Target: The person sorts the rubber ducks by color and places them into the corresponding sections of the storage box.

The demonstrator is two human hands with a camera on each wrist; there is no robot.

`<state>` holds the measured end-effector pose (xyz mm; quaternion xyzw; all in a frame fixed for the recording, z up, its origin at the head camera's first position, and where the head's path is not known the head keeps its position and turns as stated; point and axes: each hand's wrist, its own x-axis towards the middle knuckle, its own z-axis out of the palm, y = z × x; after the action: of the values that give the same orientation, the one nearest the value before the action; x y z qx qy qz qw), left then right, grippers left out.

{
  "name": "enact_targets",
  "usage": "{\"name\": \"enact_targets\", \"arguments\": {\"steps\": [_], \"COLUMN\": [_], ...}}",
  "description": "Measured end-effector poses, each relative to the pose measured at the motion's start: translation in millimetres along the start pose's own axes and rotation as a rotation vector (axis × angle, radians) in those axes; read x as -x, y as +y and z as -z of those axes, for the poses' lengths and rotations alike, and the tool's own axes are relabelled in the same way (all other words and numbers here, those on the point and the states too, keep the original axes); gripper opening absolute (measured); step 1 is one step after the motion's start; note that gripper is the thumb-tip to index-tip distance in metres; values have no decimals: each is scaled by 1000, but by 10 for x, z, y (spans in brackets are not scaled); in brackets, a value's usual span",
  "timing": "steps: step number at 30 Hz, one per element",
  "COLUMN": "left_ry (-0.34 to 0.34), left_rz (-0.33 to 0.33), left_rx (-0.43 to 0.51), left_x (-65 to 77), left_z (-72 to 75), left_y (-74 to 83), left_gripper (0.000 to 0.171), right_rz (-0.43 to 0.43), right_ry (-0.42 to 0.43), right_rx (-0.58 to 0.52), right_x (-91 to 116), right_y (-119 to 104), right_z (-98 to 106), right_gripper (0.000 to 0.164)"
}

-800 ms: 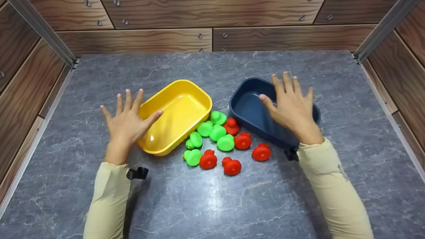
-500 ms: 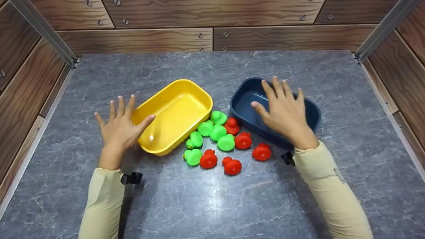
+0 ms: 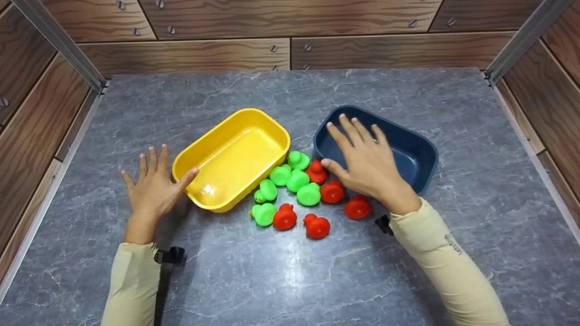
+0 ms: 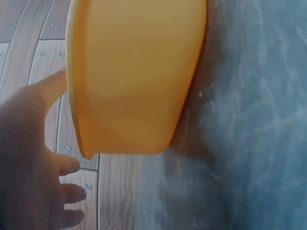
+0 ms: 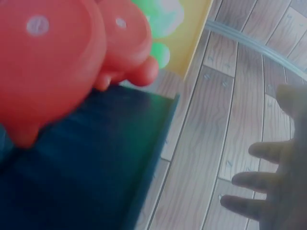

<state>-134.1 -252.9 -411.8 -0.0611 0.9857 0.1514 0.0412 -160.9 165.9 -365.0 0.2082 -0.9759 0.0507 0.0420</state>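
Note:
My left hand [image 3: 152,190] is spread beside the left end of the yellow bin [image 3: 235,163], its thumb over the rim; whether it touches I cannot tell. In the left wrist view the bin's side wall [image 4: 134,81] stands right of the thumb. My right hand [image 3: 369,167] hovers with spread fingers over the dark blue bin [image 3: 421,154], holding nothing. Between the bins lie several green rubber ducks [image 3: 297,181] and several red rubber ducks [image 3: 331,192], many tipped with their bases showing. In the right wrist view, red ducks [image 5: 48,57] loom close beside the blue bin's wall [image 5: 96,158].
The grey marbled tabletop [image 3: 235,280] carries both bins and the ducks. Wood-patterned panels [image 3: 290,18] wall it at the back and both sides, with metal posts [image 3: 59,45] at the rear corners. Both bins' visible insides hold no ducks.
My left hand has moved left and toward me, off the yellow bin's middle. The right hand has shifted left and slightly nearer, toward the red ducks. Bins and ducks stay put.

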Motion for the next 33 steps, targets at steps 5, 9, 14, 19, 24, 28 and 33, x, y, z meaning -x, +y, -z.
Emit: {"name": "enact_targets", "arguments": {"steps": [5, 9, 14, 19, 24, 28, 33], "left_ry": [-30, -58, -91, -106, -74, -63, -65], "left_rz": [-1, -3, 3, 0, -28, -39, -56], "left_rx": [64, 131, 258, 392, 515, 595, 653], "left_x": [14, 25, 52, 49, 30, 32, 38], "left_z": [-60, -71, -66, -64, -87, -112, -161], "left_y": [-90, -131, -150, -163, -168, -177, -190], "left_gripper": [105, 104, 96, 90, 85, 81, 75], "right_rz": [91, 147, 218, 251, 262, 262, 256], "right_ry": [-10, -9, -10, -42, -98, -131, -176], "right_rx": [-55, -106, -160, -191, -220, -224, -241], "right_x": [21, 44, 81, 104, 116, 118, 137], "right_y": [-79, -126, -155, -163, -184, -199, -207], "right_z": [-59, -105, -176, -248, -285, -309, -341], "right_gripper": [72, 69, 67, 67, 66, 64, 62]}}
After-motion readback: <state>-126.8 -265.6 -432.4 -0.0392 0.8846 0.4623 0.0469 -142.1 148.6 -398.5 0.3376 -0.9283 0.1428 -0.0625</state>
